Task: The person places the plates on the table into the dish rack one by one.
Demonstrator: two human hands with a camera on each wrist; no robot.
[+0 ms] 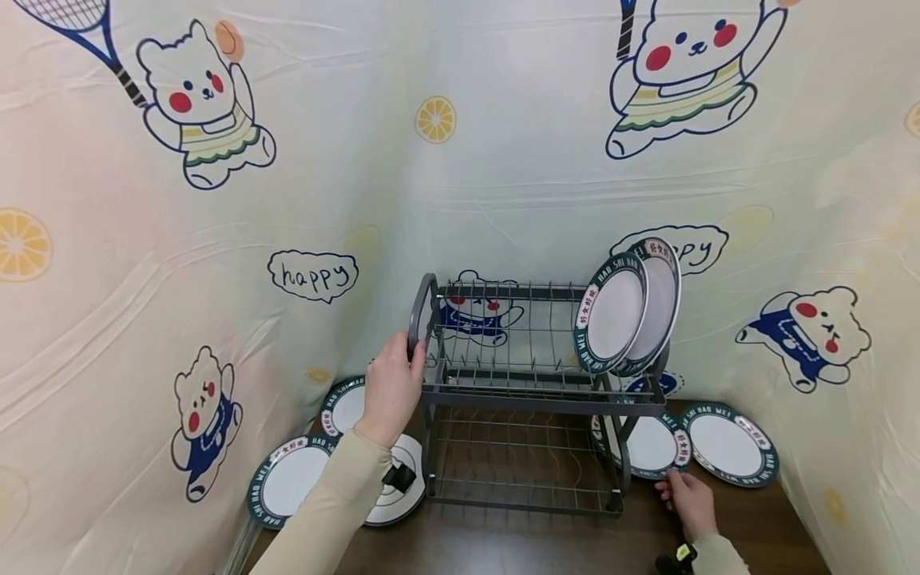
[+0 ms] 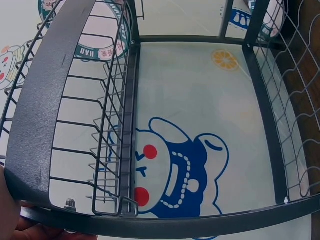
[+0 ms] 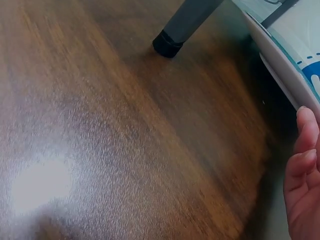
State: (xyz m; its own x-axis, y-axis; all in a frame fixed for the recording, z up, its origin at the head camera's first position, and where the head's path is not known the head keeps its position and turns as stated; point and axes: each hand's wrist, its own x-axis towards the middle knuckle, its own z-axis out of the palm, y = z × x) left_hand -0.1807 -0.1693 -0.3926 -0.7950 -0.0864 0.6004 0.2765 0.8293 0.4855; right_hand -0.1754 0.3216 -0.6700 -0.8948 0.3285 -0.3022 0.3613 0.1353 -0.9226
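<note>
A dark grey two-tier dish rack stands on the brown table. My left hand grips the curved frame at its upper left end; in the left wrist view only some fingers show by the bar. Two green-rimmed white plates, a front one and a rear one, stand on edge at the right of the upper tier. At lower right my right hand pinches the near rim of a similar plate. Its fingers meet the plate's edge in the right wrist view.
Another plate lies at far right. Left of the rack are several plates: one at the back, one in front, and one underside-up, partly behind my left forearm. A printed cloth hangs around the table.
</note>
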